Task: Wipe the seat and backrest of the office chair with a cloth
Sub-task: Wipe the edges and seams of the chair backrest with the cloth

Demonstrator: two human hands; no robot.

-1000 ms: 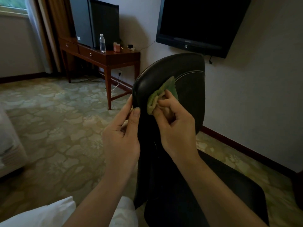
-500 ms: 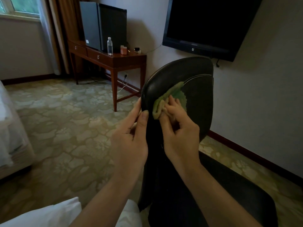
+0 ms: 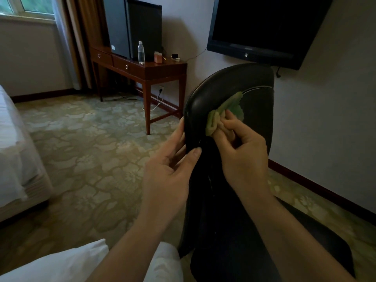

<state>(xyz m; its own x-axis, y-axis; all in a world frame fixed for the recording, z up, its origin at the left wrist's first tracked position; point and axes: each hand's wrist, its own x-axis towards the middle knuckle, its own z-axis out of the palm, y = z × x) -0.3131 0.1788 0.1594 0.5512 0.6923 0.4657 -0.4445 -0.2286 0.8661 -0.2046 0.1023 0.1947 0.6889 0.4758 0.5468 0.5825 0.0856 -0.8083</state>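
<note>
A black leather office chair stands in front of me, its curved backrest (image 3: pixel 230 86) upright and its seat (image 3: pixel 254 251) low at the right. My right hand (image 3: pixel 242 157) presses a bunched green cloth (image 3: pixel 223 115) against the inner face of the backrest, near its left edge. My left hand (image 3: pixel 171 169) grips that left edge, thumb on the front and fingers behind. My forearms hide part of the seat.
A wooden desk (image 3: pixel 142 70) with a water bottle (image 3: pixel 141 52) and a black cabinet (image 3: pixel 134 27) stands by the far wall. A dark television (image 3: pixel 262 27) hangs on the wall behind the chair. A white bed (image 3: pixel 14 155) is at the left, a white pillow (image 3: pixel 71 263) below, patterned carpet between.
The view has shifted a little, so the chair sits further right in frame. My right hand and the cloth stay on the upper backrest with only slight movement; my left hand keeps its grip.
</note>
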